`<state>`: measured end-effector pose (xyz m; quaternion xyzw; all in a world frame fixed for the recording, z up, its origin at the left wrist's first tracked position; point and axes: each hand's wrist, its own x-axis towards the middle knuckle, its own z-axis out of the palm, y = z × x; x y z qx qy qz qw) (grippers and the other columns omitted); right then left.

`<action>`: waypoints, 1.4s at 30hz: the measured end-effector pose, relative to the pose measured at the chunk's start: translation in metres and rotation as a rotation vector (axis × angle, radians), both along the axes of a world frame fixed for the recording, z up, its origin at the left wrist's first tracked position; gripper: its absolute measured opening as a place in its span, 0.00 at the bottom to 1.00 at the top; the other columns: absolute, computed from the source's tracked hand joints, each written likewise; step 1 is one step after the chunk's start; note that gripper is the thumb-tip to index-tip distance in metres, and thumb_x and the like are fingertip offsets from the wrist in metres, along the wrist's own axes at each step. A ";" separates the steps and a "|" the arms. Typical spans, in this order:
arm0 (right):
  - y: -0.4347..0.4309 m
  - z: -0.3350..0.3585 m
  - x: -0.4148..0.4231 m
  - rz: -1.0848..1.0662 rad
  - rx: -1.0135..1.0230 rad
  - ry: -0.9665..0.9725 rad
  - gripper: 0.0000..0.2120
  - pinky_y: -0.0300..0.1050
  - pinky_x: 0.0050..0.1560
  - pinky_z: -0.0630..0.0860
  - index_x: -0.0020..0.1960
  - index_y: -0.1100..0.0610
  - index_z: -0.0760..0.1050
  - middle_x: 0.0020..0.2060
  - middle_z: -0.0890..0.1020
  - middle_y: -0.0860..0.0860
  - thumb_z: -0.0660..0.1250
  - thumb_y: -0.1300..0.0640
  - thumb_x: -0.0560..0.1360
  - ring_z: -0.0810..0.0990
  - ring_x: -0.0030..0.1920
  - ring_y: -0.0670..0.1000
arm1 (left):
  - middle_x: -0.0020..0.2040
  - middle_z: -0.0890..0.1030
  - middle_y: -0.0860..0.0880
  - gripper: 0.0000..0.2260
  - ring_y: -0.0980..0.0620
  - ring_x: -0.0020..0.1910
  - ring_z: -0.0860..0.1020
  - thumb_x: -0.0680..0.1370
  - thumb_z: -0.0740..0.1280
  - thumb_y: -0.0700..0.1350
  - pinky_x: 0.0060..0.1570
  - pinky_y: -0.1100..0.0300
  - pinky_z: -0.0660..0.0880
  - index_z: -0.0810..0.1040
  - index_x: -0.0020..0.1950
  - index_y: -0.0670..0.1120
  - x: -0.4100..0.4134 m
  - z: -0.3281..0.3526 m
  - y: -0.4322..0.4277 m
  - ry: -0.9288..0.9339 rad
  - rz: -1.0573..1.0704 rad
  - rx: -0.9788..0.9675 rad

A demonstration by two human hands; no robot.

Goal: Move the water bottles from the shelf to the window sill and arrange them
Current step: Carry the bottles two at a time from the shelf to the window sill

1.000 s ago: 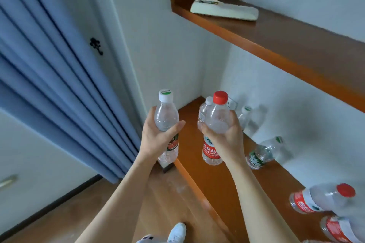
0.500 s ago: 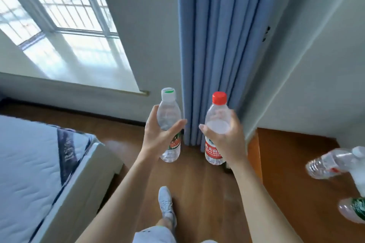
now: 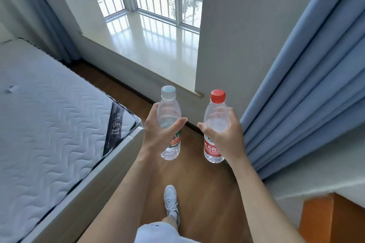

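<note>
White-cap bottle (image 3: 168,108) gripped in left hand (image 3: 158,136), red-cap bottle (image 3: 215,116) gripped in right hand (image 3: 229,136), both upright, mid-air, side by side, apart. View has swung off the shelf (image 3: 325,221), now only a corner at 5 o'clock. Sill (image 3: 154,45) now ahead at 11 o'clock, no bottles on it. Bed (image 3: 49,124) at 9, curtain (image 3: 306,85) at 3. Carry underway, I'd say; placing comes next.
</note>
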<state>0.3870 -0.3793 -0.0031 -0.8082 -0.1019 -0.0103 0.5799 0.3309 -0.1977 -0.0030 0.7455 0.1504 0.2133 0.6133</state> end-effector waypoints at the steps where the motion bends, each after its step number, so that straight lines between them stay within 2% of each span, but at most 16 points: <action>1: 0.011 0.000 0.012 0.009 -0.008 -0.002 0.32 0.45 0.50 0.81 0.57 0.50 0.72 0.50 0.82 0.47 0.74 0.35 0.59 0.81 0.51 0.47 | 0.46 0.81 0.52 0.21 0.51 0.47 0.83 0.67 0.79 0.53 0.47 0.52 0.82 0.74 0.55 0.55 0.011 -0.001 0.011 -0.011 0.010 0.011; 3: 0.036 -0.001 0.039 0.027 -0.014 -0.007 0.33 0.46 0.51 0.81 0.57 0.50 0.72 0.50 0.82 0.46 0.74 0.35 0.59 0.81 0.51 0.47 | 0.46 0.80 0.53 0.22 0.52 0.46 0.82 0.66 0.78 0.56 0.45 0.58 0.81 0.73 0.55 0.55 0.035 0.000 0.036 -0.031 0.021 0.027; 5: 0.063 0.000 0.068 0.038 -0.023 -0.006 0.32 0.47 0.52 0.81 0.57 0.50 0.72 0.50 0.81 0.45 0.74 0.35 0.59 0.81 0.51 0.47 | 0.46 0.80 0.52 0.24 0.51 0.46 0.82 0.65 0.77 0.59 0.45 0.59 0.81 0.73 0.55 0.54 0.060 0.001 0.063 -0.029 0.033 0.011; 10: 0.133 0.006 0.137 0.058 -0.051 0.011 0.33 0.50 0.52 0.81 0.57 0.49 0.73 0.50 0.82 0.45 0.74 0.34 0.58 0.81 0.51 0.47 | 0.47 0.81 0.50 0.25 0.48 0.48 0.82 0.65 0.78 0.59 0.49 0.46 0.82 0.74 0.56 0.52 0.122 -0.001 0.130 -0.013 0.059 0.001; 15: 0.185 0.004 0.186 0.095 -0.038 0.025 0.32 0.51 0.52 0.81 0.57 0.49 0.74 0.49 0.83 0.44 0.76 0.36 0.58 0.82 0.51 0.48 | 0.47 0.79 0.58 0.25 0.52 0.49 0.81 0.66 0.77 0.60 0.51 0.48 0.81 0.73 0.57 0.55 0.166 -0.003 0.177 -0.007 0.072 0.070; 21: 0.233 -0.008 0.236 0.173 -0.032 0.058 0.30 0.41 0.47 0.79 0.59 0.49 0.73 0.50 0.81 0.44 0.81 0.44 0.63 0.81 0.51 0.45 | 0.50 0.78 0.66 0.23 0.61 0.52 0.79 0.66 0.74 0.64 0.47 0.67 0.77 0.70 0.56 0.64 0.208 -0.008 0.217 0.004 0.160 0.120; 23: 0.249 -0.011 0.257 0.194 -0.035 0.053 0.31 0.40 0.47 0.78 0.58 0.49 0.72 0.50 0.81 0.45 0.79 0.39 0.61 0.81 0.51 0.45 | 0.50 0.78 0.66 0.23 0.62 0.52 0.79 0.66 0.74 0.64 0.46 0.70 0.76 0.69 0.56 0.65 0.224 -0.010 0.230 0.009 0.187 0.130; 25: 0.267 -0.014 0.281 0.216 -0.034 0.064 0.32 0.44 0.49 0.80 0.58 0.48 0.72 0.51 0.81 0.46 0.76 0.36 0.59 0.81 0.52 0.46 | 0.49 0.78 0.66 0.23 0.62 0.52 0.79 0.66 0.74 0.64 0.46 0.72 0.75 0.70 0.57 0.64 0.244 -0.012 0.246 0.013 0.205 0.136; 29: 0.306 -0.017 0.342 0.275 -0.016 0.092 0.27 0.50 0.51 0.80 0.55 0.47 0.73 0.48 0.82 0.44 0.78 0.41 0.61 0.82 0.50 0.46 | 0.48 0.79 0.63 0.25 0.61 0.50 0.80 0.66 0.75 0.61 0.47 0.69 0.77 0.72 0.58 0.56 0.294 -0.016 0.281 0.018 0.258 0.121; 34: 0.363 -0.011 0.428 0.395 -0.025 0.070 0.25 0.42 0.49 0.77 0.55 0.48 0.73 0.47 0.81 0.41 0.81 0.48 0.64 0.80 0.48 0.40 | 0.50 0.79 0.58 0.23 0.62 0.50 0.79 0.69 0.78 0.51 0.45 0.71 0.76 0.72 0.59 0.53 0.367 -0.014 0.325 0.057 0.367 0.124; 39: 0.416 0.003 0.501 0.507 -0.038 0.040 0.26 0.43 0.50 0.78 0.56 0.49 0.72 0.48 0.82 0.42 0.81 0.47 0.64 0.80 0.50 0.41 | 0.52 0.79 0.59 0.24 0.59 0.52 0.79 0.68 0.77 0.55 0.51 0.58 0.80 0.73 0.60 0.52 0.420 -0.003 0.361 0.079 0.507 0.108; 42: 0.446 0.006 0.530 0.558 -0.034 0.033 0.26 0.45 0.51 0.79 0.56 0.48 0.72 0.48 0.82 0.42 0.81 0.46 0.64 0.81 0.50 0.42 | 0.53 0.79 0.57 0.24 0.57 0.54 0.79 0.69 0.77 0.53 0.54 0.53 0.80 0.72 0.61 0.52 0.440 0.000 0.383 0.099 0.568 0.113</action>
